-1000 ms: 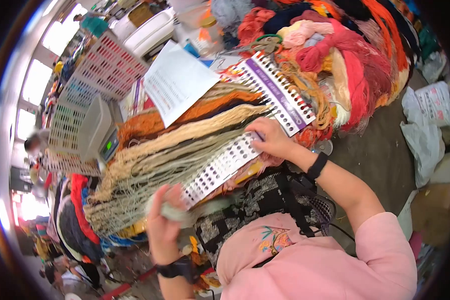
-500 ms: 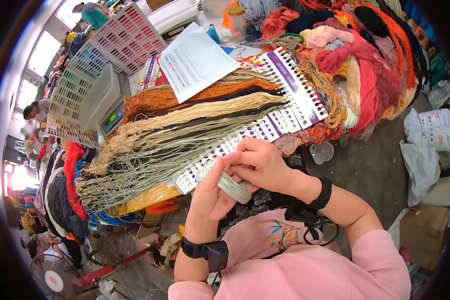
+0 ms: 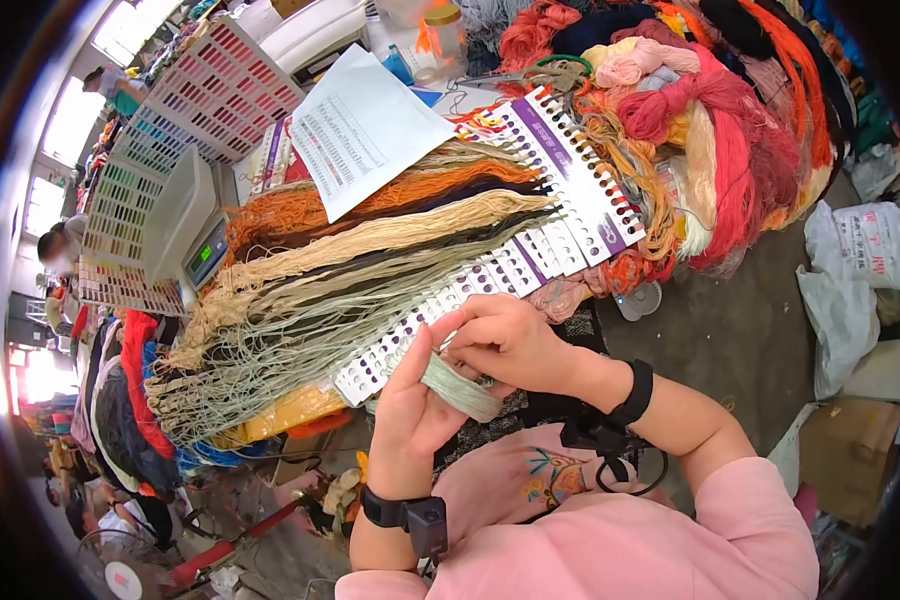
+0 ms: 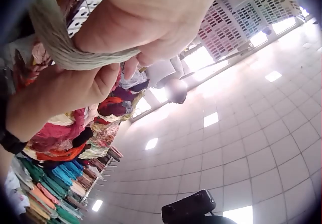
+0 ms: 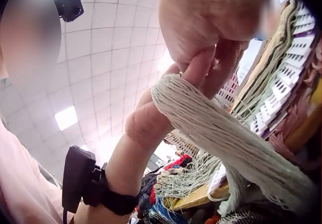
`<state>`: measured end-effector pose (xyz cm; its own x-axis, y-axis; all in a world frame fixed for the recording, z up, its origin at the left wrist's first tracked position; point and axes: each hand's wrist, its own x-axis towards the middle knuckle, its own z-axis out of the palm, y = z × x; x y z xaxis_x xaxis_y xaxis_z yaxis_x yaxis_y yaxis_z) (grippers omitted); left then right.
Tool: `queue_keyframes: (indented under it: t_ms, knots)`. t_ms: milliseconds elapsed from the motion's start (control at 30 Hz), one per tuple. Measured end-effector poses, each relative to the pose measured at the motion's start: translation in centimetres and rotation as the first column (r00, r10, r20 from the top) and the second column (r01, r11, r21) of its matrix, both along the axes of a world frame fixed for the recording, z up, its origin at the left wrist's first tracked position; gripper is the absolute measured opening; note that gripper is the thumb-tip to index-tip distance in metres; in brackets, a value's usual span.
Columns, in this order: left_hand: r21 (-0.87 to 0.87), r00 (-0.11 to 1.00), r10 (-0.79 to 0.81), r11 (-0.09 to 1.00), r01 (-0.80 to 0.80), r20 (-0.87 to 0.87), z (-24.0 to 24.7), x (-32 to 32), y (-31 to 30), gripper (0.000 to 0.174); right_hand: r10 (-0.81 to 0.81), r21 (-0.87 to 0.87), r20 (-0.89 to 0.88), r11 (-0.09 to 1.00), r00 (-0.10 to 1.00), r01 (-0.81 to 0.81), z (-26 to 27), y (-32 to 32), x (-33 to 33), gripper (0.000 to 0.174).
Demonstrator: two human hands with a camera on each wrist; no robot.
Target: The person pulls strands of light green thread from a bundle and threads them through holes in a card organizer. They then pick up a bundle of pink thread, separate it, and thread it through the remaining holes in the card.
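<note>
A skein of pale green thread [image 3: 460, 390] is looped over my left hand [image 3: 415, 415], its lower end hanging toward my lap. My right hand [image 3: 510, 342] meets the left at the top of the loop, fingertips pinching at the strands. In the right wrist view the bundled skein [image 5: 216, 126] drapes across the left fingers and slants down to the right. From the left wrist the same skein [image 4: 63, 50] shows as a band stretched past both hands. Just beyond the hands lie white punched thread cards [image 3: 370, 365], with long pale green strands [image 3: 270, 385] fanned out from them.
Orange and beige thread hanks [image 3: 370, 235] cover the table under a printed sheet [image 3: 365, 130]. A digital scale [image 3: 205, 255] and a colour-chart board [image 3: 185, 130] stand at the left. Piled yarn [image 3: 710, 120] fills the far right, with plastic bags [image 3: 840, 290] beyond.
My right hand has left the punched card and come to my left hand, which has moved right with the skein. Over the last half second both hands have stayed together, working at the loop.
</note>
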<state>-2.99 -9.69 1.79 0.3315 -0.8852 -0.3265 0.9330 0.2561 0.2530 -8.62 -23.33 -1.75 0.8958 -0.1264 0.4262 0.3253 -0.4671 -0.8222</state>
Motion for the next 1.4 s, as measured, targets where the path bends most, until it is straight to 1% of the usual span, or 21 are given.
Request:
queue_keyframes:
  t_ms: [100, 200, 233, 333, 433, 500, 533, 567, 600, 667, 700, 733, 800, 867, 900, 933, 967, 1000, 1100, 1200, 1400]
  knots:
    - [0.158, 0.999, 0.008, 0.987, -0.015, 0.043, 0.8, -0.1, -0.5, 0.041, 0.087, 0.305, -0.103, 0.951, 0.991, -0.052, -0.3, -1.4, 0.1, 0.005]
    - [0.137, 0.999, -0.008, 0.991, 0.003, 0.039, 0.5, 0.1, -1.1, 0.042, 0.115, 0.273, -0.064, 0.957, 0.991, -0.093, -0.3, -1.6, 0.2, 0.008]
    - [0.135, 0.999, -0.014, 0.991, 0.007, 0.052, 0.3, 0.2, -1.3, 0.042, 0.067, 0.115, -0.026, 0.991, 0.997, -0.064, -0.5, -1.4, 0.4, 0.011]
    - [0.115, 0.999, -0.023, 0.993, 0.017, 0.048, -0.5, 0.6, -1.8, 0.042, 0.146, 0.131, -0.115, 0.983, 0.983, -0.130, -1.2, -1.7, 0.7, 0.015]
    - [0.117, 1.000, -0.007, 0.993, 0.010, -0.027, -0.8, 0.6, -1.9, 0.042, 0.167, 0.008, 0.059, 0.986, 0.984, -0.167, -2.4, -2.1, 1.3, 0.012]
    - [0.159, 0.999, 0.010, 0.987, -0.002, -0.053, -0.4, 0.5, -2.1, 0.042, 0.173, 0.272, -0.002, 0.948, 0.985, -0.166, -2.5, -2.7, 1.4, 0.007]
    - [0.185, 0.998, 0.003, 0.983, 0.010, -0.066, -0.4, 0.7, -1.8, 0.040, 0.178, 0.393, -0.034, 0.907, 0.983, -0.150, -1.8, -3.4, 1.4, 0.004]
    - [0.206, 0.997, -0.011, 0.978, 0.027, -0.078, -0.4, 1.1, -0.8, 0.039, 0.343, 0.795, -0.213, 0.605, 0.915, -0.042, -0.4, -5.2, 0.3, 0.006]
    - [0.225, 0.995, -0.029, 0.973, 0.049, -0.091, -0.5, 1.6, 0.4, 0.037, 0.415, 0.965, -0.062, 0.256, 0.908, -0.051, 0.5, -7.8, -0.8, 0.006]
    - [-0.055, 0.965, 0.066, 0.995, -0.083, -0.254, -3.8, 4.9, 6.6, 0.032, 0.175, 0.968, 0.045, 0.234, 0.984, -0.086, 1.7, -16.5, -3.7, 0.013]
    - [0.088, 0.895, 0.349, 0.937, -0.338, -0.277, -2.3, 6.4, 8.3, 0.030, 0.023, 0.972, 0.135, 0.190, 0.991, -0.136, 2.0, -21.7, -5.1, 0.016]
    - [0.039, 0.826, 0.484, 0.868, -0.495, -0.289, -2.9, 8.8, 12.0, 0.032, -0.234, 0.948, 0.195, 0.294, 0.952, -0.122, 4.7, -26.4, -7.3, 0.013]
    - [-0.002, 0.752, 0.625, 0.768, -0.640, -0.211, -1.4, 11.2, 14.7, 0.033, -0.706, 0.886, 0.263, 0.447, 0.658, 0.125, 10.3, -35.0, -11.3, 0.011]
    - [-0.178, 0.886, 0.449, 0.868, -0.464, -0.118, -0.7, 10.9, 10.8, 0.032, -0.317, 0.694, 0.626, 0.644, 0.713, -0.323, 11.6, -38.7, -13.8, 0.012]
    - [-0.253, 0.931, 0.359, 0.897, -0.362, -0.057, -0.3, 10.2, 7.7, 0.032, -0.724, 0.469, 0.393, 0.688, 0.567, 0.554, 12.1, -33.5, -9.9, 0.013]
    - [-0.018, 0.943, 0.285, 0.958, -0.286, 0.174, -0.9, 9.1, 4.9, 0.030, -0.759, 0.298, 0.295, 0.650, 0.580, 0.699, 11.6, -29.6, -6.7, 0.011]
    - [0.229, 0.916, 0.142, 0.943, -0.240, 0.375, -1.4, 8.0, 1.6, 0.028, -0.671, 0.246, 0.133, 0.735, 0.729, 0.632, 9.7, -25.5, -3.9, 0.009]
    - [0.391, 0.929, -0.053, 0.915, -0.103, 0.367, -1.4, 7.0, -2.2, 0.027, -0.524, 0.297, -0.064, 0.802, 0.849, 0.517, 7.4, -21.6, -1.5, 0.007]
    - [0.622, 0.814, -0.361, 0.783, -0.001, 0.456, -6.1, 5.6, -8.8, 0.026, -0.310, 0.130, -0.382, 0.915, 0.871, 0.382, -0.2, -14.3, 2.2, 0.009]
    - [0.681, 0.777, -0.471, 0.728, 0.075, 0.417, -8.0, 4.6, -11.4, 0.017, -0.413, -0.400, 0.013, 0.832, 0.910, 0.384, -5.2, -10.9, 2.7, 0.007]
    - [0.743, 0.632, -0.585, 0.669, 0.022, 0.508, -7.5, 4.0, -13.0, 0.012, -0.486, -0.331, 0.073, 0.812, 0.871, 0.480, -4.9, -12.3, 1.7, 0.009]
